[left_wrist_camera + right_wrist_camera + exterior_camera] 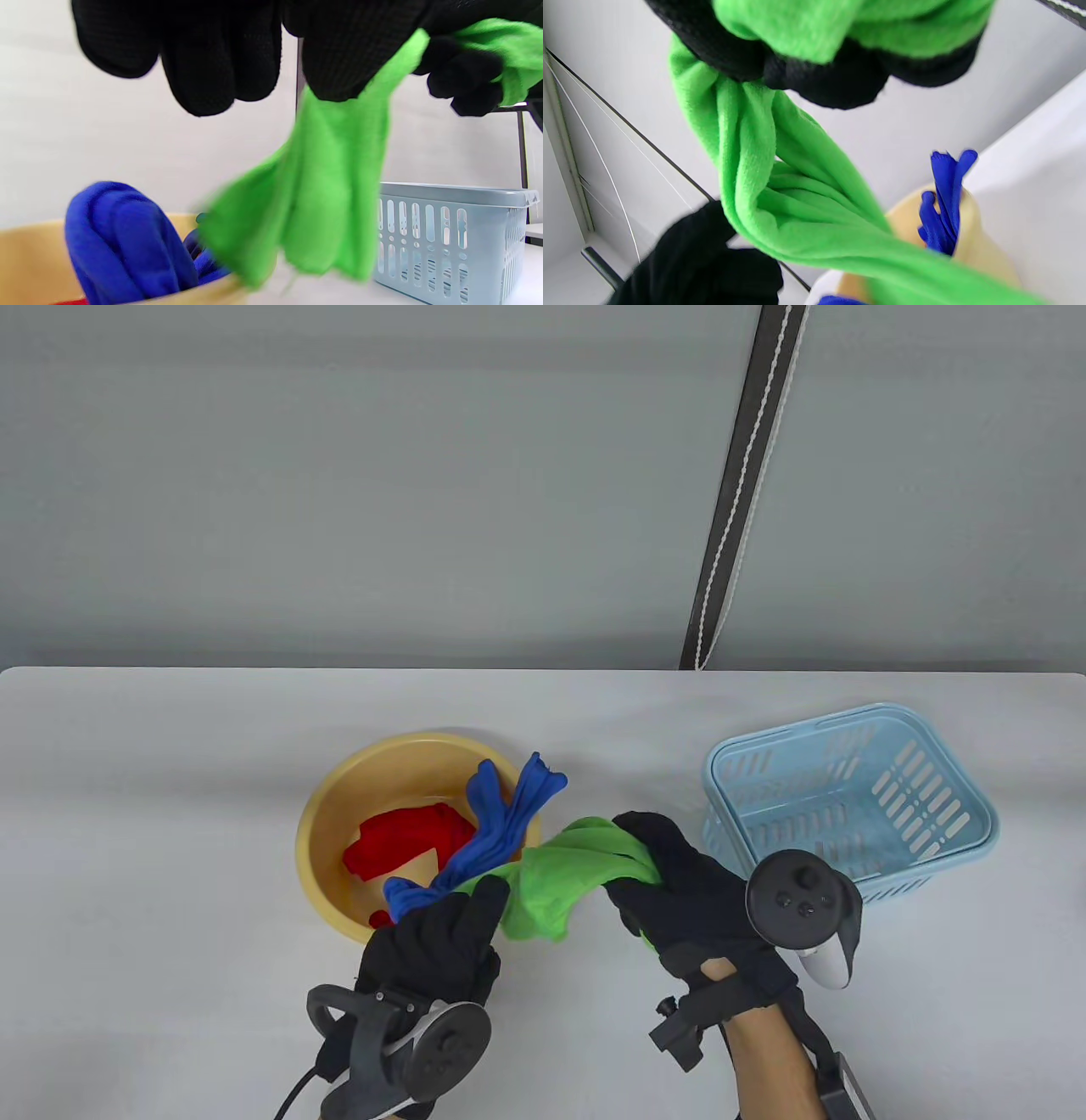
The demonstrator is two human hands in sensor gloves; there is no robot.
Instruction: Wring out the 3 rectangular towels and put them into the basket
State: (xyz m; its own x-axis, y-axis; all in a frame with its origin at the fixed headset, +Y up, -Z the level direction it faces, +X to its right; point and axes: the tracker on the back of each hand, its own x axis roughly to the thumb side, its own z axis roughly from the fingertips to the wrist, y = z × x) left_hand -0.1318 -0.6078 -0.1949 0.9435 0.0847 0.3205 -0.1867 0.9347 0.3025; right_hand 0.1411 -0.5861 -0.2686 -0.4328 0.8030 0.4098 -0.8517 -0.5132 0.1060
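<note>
A green towel (564,878) hangs twisted in the air between my two hands, just right of the yellow basin (327,823). My left hand (479,903) pinches its left end, and loose cloth (326,203) drops below the fingers (220,55). My right hand (649,857) grips the right end, fingers (831,80) curled round the bunched cloth (780,186). A blue towel (501,831) lies draped over the basin's near right rim. A red towel (403,840) lies inside the basin. The light blue basket (848,806) stands to the right with nothing in it.
The basin and basket sit about a hand's width apart on the white table (170,814). A grey wall with a dark vertical strap (747,483) rises behind the table's far edge. The basket (449,245) shows slotted sides.
</note>
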